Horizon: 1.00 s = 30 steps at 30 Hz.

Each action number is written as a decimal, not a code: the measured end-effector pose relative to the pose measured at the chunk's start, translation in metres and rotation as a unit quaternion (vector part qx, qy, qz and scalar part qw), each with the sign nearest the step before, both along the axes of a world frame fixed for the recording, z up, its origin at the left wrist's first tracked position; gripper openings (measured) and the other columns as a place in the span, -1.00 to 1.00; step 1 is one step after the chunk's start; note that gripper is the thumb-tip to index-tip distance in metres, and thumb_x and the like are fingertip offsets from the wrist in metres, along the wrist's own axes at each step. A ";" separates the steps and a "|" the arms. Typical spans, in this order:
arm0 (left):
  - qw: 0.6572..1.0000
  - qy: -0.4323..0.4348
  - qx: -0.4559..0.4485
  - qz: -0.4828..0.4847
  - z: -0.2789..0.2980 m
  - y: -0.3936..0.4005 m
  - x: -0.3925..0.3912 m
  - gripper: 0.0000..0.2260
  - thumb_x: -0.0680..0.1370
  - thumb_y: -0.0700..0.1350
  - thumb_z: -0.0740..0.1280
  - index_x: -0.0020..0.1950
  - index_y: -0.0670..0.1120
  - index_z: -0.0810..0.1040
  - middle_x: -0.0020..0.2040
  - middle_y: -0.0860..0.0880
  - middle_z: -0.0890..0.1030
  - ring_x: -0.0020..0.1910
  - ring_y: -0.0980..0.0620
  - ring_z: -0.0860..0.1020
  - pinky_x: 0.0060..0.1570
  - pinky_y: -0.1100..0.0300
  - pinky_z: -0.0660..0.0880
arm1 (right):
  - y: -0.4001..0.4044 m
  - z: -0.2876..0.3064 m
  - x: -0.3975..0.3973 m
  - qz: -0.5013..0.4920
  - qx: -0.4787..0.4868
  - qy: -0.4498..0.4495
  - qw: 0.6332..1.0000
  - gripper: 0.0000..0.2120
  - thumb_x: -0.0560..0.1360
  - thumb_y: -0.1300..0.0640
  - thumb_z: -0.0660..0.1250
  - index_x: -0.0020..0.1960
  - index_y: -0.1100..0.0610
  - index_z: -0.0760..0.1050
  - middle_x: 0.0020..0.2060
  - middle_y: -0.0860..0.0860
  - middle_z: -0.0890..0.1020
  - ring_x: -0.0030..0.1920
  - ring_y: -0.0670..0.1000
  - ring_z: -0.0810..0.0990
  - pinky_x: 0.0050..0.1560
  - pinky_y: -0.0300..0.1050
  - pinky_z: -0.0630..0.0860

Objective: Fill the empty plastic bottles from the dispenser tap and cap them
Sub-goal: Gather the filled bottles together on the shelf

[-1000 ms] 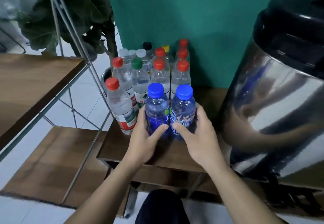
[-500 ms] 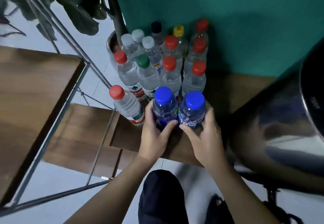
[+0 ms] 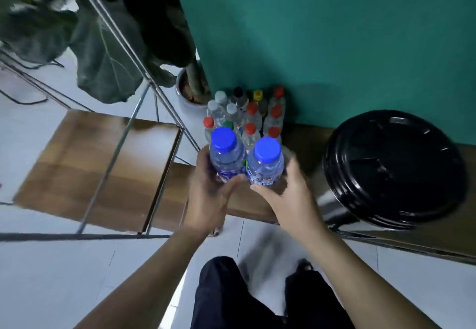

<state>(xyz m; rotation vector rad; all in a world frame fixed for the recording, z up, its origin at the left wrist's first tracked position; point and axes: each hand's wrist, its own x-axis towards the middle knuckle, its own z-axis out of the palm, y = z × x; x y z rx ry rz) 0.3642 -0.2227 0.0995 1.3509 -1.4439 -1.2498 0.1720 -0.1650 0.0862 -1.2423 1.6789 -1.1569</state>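
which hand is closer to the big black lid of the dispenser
Right. The right hand grips a blue-capped bottle just left of the black lid; the left hand holds the other bottle farther left, beyond it.

A teal wall (image 3: pixel 322 40) fills the upper right and serves as the landmark. At its foot runs a low wooden table (image 3: pixel 304 143), dark brown, reaching right along the wall's base. Left of the wall's near edge stands a potted plant (image 3: pixel 103 52) with broad dark leaves, its pale pot (image 3: pixel 185 101) on the floor beside the wall's corner. Further left of the wall, a metal-framed shelf unit (image 3: pixel 116 32) has slanting grey bars and a wooden shelf board (image 3: pixel 90 163) low down. The floor (image 3: pixel 64 277) in front of the wall is pale tile with thin dark joints, evenly lit.
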 end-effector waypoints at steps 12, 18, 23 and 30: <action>0.985 0.026 -0.165 0.032 0.255 0.029 0.016 -0.35 0.57 -0.33 0.57 0.61 -0.20 0.42 0.43 -0.11 0.66 0.43 -0.17 0.64 0.49 -0.28 0.53 | -0.011 0.256 -0.007 0.134 -0.181 0.041 0.974 -0.16 0.48 0.06 0.69 0.65 -0.14 0.36 0.40 -0.26 0.64 0.40 -0.11 0.63 0.42 -0.03 0.57; 0.977 0.041 -0.204 0.043 0.348 0.037 0.050 -0.42 0.56 -0.29 0.63 0.52 -0.11 0.50 0.29 -0.11 0.73 0.26 -0.17 0.73 0.30 -0.24 0.67 | -0.019 0.349 0.017 0.194 -0.247 0.040 0.948 -0.24 0.48 0.00 0.66 0.60 -0.09 0.42 0.34 -0.29 0.66 0.38 -0.19 0.62 0.39 -0.17 0.54; 0.972 0.028 -0.235 0.008 0.416 0.026 0.112 -0.41 0.51 -0.23 0.65 0.49 -0.11 0.53 0.26 -0.14 0.76 0.21 -0.18 0.76 0.24 -0.19 0.71 | -0.023 0.410 0.067 0.197 -0.290 0.043 0.935 -0.26 0.48 -0.20 0.61 0.58 -0.13 0.43 0.32 -0.23 0.69 0.35 -0.09 0.67 0.41 0.11 0.58; 0.966 0.001 -0.251 -0.060 0.451 -0.028 0.250 -0.50 0.55 -0.25 0.62 0.44 -0.17 0.56 0.25 -0.12 0.77 0.24 -0.12 0.76 0.25 -0.09 0.72 | -0.052 0.446 0.200 0.193 -0.310 0.040 0.930 -0.45 0.54 0.03 0.64 0.45 -0.09 0.52 0.20 -0.18 0.75 0.21 -0.10 0.74 0.29 0.06 0.65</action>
